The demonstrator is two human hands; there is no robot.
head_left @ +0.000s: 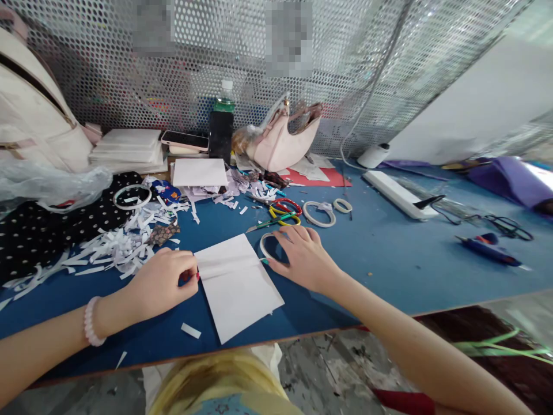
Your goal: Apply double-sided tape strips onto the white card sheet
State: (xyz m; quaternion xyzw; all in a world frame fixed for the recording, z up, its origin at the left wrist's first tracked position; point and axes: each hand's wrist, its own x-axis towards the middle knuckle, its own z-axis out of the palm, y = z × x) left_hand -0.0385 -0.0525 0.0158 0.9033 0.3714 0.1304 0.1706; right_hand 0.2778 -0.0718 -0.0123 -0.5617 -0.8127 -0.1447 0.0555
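Observation:
A white rectangular sheet or card (239, 288) lies tilted on the blue table, close to its front edge. At the sheet's left edge is my left hand (166, 282), closed with its fingertips pinched; what they hold, if anything, is too small to make out. My right hand (302, 256) curls over a roll of tape (264, 245) just right of the sheet, thumb and fingers on the ring. Beyond that hand lie yellow-handled scissors (285, 218), red-handled scissors (288, 204), a green pen-like tool (265, 223) and two more tape rolls (318, 214).
White paper strips (123, 248) heap at the left beside polka-dot cloth (26, 239). A stack of white cards (127, 144), a phone (185, 140), a bottle (223, 98) and a pink bag (287, 135) line the back. Blue snips (490, 249) and a white bar (400, 195) lie right.

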